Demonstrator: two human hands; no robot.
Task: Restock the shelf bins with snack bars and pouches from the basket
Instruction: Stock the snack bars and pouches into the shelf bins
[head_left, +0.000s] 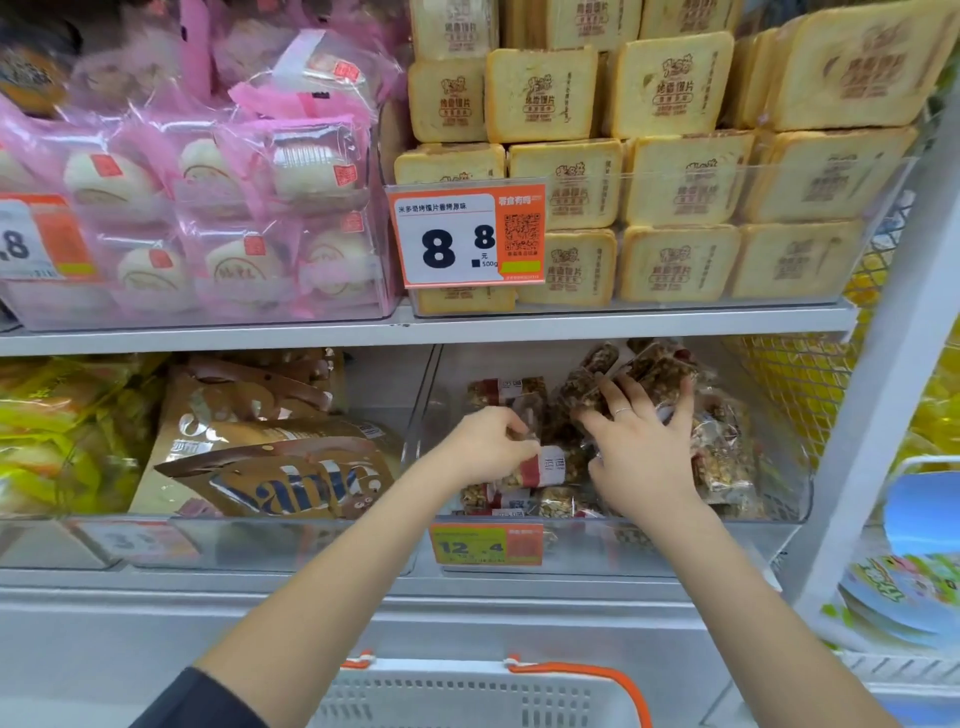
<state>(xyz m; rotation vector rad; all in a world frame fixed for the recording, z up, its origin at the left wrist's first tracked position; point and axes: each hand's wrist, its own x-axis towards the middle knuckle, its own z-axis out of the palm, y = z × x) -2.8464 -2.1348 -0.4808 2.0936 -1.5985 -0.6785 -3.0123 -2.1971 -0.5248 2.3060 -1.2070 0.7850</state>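
Restocking midway: left hand (488, 441) pinches a nut bar (545, 465), right hand (641, 441) presses spread fingers on bars in the clear bin (779, 499); basket (467, 691) at 6 o'clock, contents unseen.

Bright even light, soft blur, warped edges

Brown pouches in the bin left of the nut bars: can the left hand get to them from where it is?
Probably yes. The left hand pinches a nut bar, so it must let go first. The brown pouches lie in the neighbouring open-topped bin, behind only a clear divider.
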